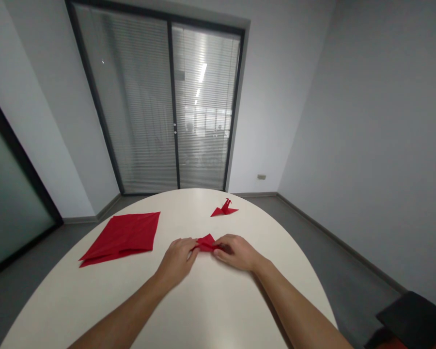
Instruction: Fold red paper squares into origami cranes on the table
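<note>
A small folded piece of red paper [206, 244] lies at the middle of the white table, between my two hands. My left hand [178, 257] closes on its left edge with thumb and fingers. On the paper's right edge, my right hand [237, 251] pinches with thumb and index finger. The paper has a raised point at its far side, and its edges are partly covered by my fingers. Beyond my hands stands a finished red origami crane [225, 209] with its wings spread.
A large stack of red paper [125, 235] lies on the left of the round white table [218, 310]. Past the table's far edge are a glass partition with blinds [138, 111] and grey walls. Something dark [416, 315] shows at the lower right corner, beside the table.
</note>
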The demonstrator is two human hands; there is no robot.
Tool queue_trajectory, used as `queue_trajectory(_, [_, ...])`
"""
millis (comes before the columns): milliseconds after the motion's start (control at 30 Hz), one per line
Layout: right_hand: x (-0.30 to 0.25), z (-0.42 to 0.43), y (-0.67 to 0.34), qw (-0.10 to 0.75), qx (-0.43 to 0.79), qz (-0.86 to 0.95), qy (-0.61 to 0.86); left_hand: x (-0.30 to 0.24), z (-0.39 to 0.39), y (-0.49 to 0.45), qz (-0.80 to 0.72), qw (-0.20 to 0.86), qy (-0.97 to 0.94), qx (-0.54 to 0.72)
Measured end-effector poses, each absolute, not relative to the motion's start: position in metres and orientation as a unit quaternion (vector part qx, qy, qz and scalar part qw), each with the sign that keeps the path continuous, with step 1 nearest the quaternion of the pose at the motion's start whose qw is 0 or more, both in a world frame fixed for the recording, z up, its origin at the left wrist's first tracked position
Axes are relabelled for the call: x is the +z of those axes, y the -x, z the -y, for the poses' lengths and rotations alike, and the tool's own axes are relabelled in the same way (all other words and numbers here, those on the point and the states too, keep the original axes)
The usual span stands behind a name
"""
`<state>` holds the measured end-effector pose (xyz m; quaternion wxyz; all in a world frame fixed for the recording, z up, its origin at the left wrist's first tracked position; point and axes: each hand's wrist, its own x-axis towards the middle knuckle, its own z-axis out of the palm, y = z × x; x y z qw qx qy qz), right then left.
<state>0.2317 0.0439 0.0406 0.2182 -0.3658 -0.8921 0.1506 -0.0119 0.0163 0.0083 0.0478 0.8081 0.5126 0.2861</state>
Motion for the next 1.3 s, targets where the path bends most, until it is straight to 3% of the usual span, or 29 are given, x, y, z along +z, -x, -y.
queue_trajectory(133, [0.040,-0.042,-0.230,0.243,0.192,0.878,0.365,0.017,-0.013,0.012,-0.552,0.042,-0.782,0.288])
queue_trajectory(400, [0.021,-0.044,-0.216,0.379,0.409,0.745,0.365,0.016,-0.008,0.013,-0.585,0.060,-0.713,0.382])
queue_trajectory(533, [0.023,-0.043,-0.211,0.409,0.437,0.717,0.357,0.016,-0.010,0.012,-0.582,0.112,-0.687,0.420])
queue_trajectory(700, [0.018,-0.048,-0.208,0.420,0.434,0.705,0.370,0.015,-0.017,0.012,-0.583,0.202,-0.657,0.435])
queue_trajectory(833, [0.009,-0.052,-0.211,0.414,0.405,0.721,0.381,0.011,-0.018,0.015,-0.612,0.117,-0.686,0.376])
queue_trajectory(933, [0.008,-0.051,-0.214,0.401,0.342,0.731,0.433,0.008,-0.016,0.013,-0.546,0.020,-0.746,0.382])
queue_trajectory(1300, [0.016,-0.050,-0.218,0.332,0.140,0.772,0.523,0.004,-0.003,0.001,-0.499,0.069,-0.814,0.291])
